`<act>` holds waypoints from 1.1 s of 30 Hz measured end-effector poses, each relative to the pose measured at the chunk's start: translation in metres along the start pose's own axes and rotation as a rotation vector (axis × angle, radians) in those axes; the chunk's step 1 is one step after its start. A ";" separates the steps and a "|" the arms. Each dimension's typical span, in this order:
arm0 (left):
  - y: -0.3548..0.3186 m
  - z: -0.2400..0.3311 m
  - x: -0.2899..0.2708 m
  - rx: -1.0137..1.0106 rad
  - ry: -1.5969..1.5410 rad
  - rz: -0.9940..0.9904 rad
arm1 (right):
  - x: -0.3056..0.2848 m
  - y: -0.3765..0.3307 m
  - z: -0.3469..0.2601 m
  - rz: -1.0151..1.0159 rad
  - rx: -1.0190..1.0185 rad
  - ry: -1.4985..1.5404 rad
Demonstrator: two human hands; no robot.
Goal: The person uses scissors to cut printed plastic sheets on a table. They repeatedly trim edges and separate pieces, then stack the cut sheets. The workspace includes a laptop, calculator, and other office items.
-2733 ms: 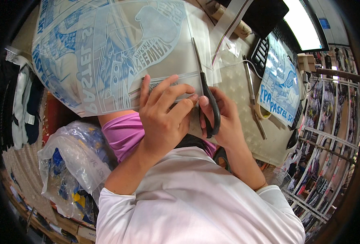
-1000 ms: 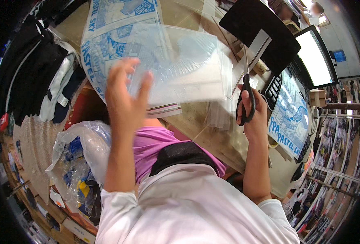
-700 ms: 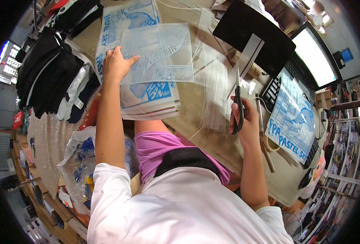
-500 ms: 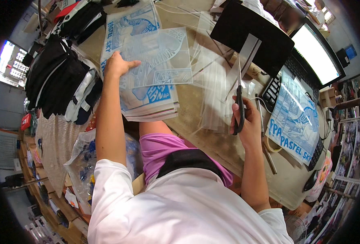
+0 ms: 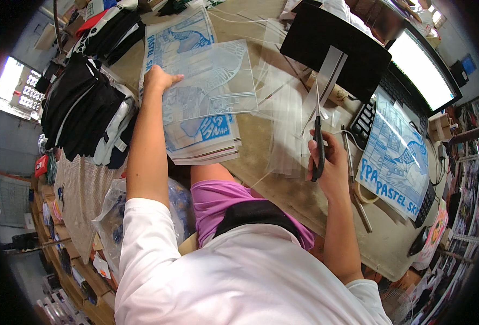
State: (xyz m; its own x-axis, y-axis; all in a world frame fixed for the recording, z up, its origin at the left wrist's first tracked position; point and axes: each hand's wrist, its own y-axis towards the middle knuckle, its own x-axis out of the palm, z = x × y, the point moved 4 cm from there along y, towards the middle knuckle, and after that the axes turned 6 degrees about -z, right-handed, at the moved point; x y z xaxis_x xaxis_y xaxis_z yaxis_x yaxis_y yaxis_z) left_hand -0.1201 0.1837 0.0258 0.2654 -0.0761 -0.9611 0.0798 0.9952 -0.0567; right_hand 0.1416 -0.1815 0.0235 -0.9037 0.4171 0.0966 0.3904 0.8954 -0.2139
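My left hand [image 5: 160, 81] lies on the left edge of a clear film sheet [image 5: 234, 76] with faint printed drawing, its thumb stretched out toward the right and its other fingers partly hidden. Under this film is a pile of sheets with blue printed lettering and drawings [image 5: 212, 129]. To the right, my right hand [image 5: 330, 157] is closed round black-handled scissors [image 5: 318, 143], held over the table with the blades pointing away from me.
Folded dark garments [image 5: 80, 111] are stacked at the left. Loose clear strips [image 5: 285, 130] lie mid-table. A black panel [image 5: 337, 46], a lit monitor [image 5: 426, 67], a keyboard [image 5: 363, 122], a metal rod [image 5: 363, 214] and another blue-printed sheet [image 5: 396, 157] occupy the right.
The whole view has shifted slightly. My left hand stays on the film's edge, and my right hand still holds the scissors in nearly the same pose.
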 end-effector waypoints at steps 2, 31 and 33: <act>0.006 -0.003 0.003 -0.019 0.007 -0.026 | 0.000 0.000 0.001 -0.001 0.003 -0.009; -0.212 0.115 0.049 0.685 0.035 0.061 | -0.008 0.006 0.005 0.030 -0.045 0.070; -0.214 0.106 0.042 0.704 0.010 0.046 | -0.007 0.005 0.005 0.047 -0.026 0.056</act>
State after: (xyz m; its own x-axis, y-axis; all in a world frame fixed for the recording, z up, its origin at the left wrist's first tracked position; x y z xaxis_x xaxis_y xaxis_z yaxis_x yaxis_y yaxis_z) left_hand -0.0245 -0.0389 0.0257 0.2750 -0.0313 -0.9609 0.6723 0.7208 0.1689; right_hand 0.1490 -0.1804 0.0168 -0.8732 0.4665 0.1413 0.4377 0.8780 -0.1939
